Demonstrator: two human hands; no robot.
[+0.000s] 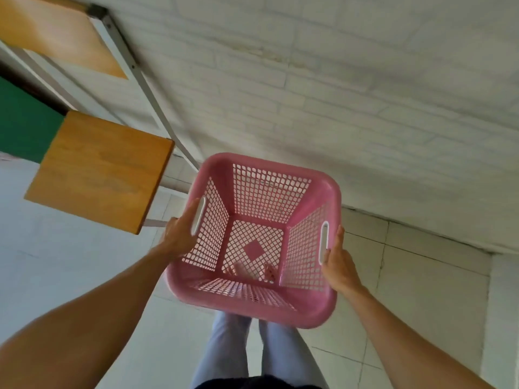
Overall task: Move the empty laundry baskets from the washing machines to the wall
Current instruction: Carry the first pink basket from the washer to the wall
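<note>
I hold an empty pink laundry basket with lattice sides in front of me, above the tiled floor and my legs. My left hand grips its left side at the white handle slot. My right hand grips the right side at the other white slot. The basket is carried level, its far rim close to the white brick wall. No washing machine is in view.
A wooden-topped table with white metal legs stands to the left, close to the basket. A second wooden top lies further back left. Pale floor tiles stretch along the wall's base to the right.
</note>
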